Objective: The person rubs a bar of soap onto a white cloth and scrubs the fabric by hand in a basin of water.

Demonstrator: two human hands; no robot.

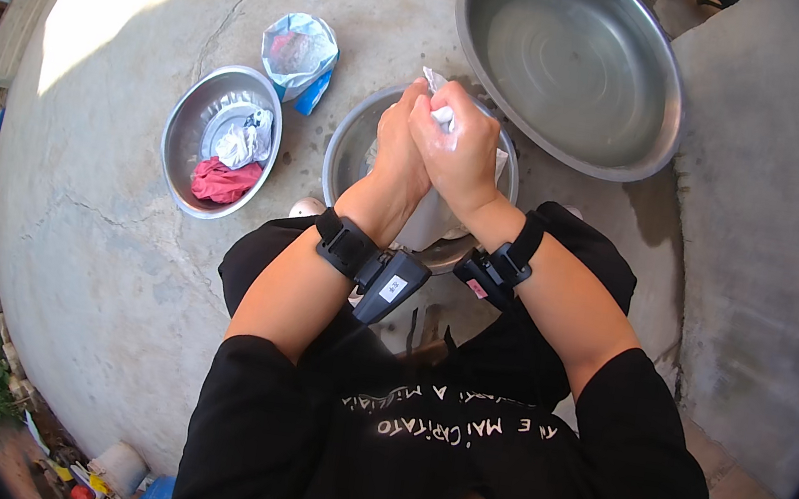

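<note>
Above a metal basin (341,143) between my knees, my left hand (401,136) and my right hand (461,152) are pressed together around a wet white cloth (444,116). The right hand's fingers are curled over the cloth, and a tip of it sticks up between the hands. White suds or wet shine show on the right hand. The left hand lies against the cloth from the other side, its grip partly hidden. More pale cloth (500,163) shows in the basin, which my forearms partly cover. Each wrist wears a black strapped device.
A large metal tub (576,61) of cloudy water stands at the upper right, beside a concrete ledge (766,222). At the left, a smaller metal basin (177,144) holds a white cloth (243,142) and a red cloth (225,181). An opened plastic bag (299,55) with whitish contents stands behind it.
</note>
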